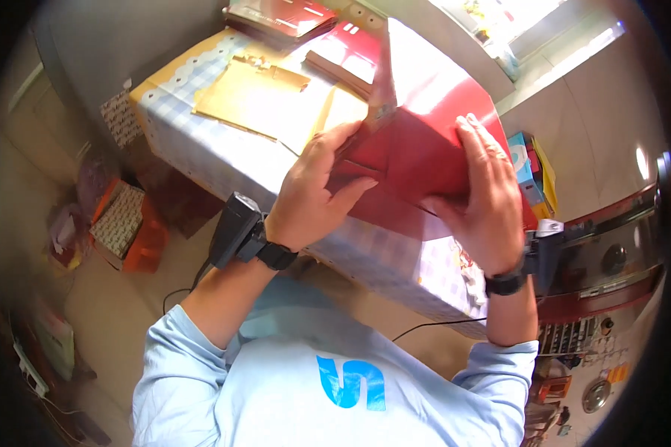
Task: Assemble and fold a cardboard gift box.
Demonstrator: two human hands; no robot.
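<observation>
A large piece of glossy red folded cardboard [423, 141] stands over the table in front of me, with creased panels and a flap raised at its far left edge. My left hand [314, 182] grips its near left edge, thumb on the inner side and fingers along the outside. On the right part of the cardboard lies my right hand [490, 197], its fingers stretched out and its thumb apart near the lower edge. Left of the cardboard, flat yellowish card [253, 97] rests on the tablecloth.
The table wears a blue-and-white checked cloth [190, 153]. Red boxes [279, 21] are stacked at its far side. Beyond the right hand stands a blue and yellow box [533, 171]. An orange bag [145, 238] sits on the floor at left. A black cable [432, 324] runs from my right wrist.
</observation>
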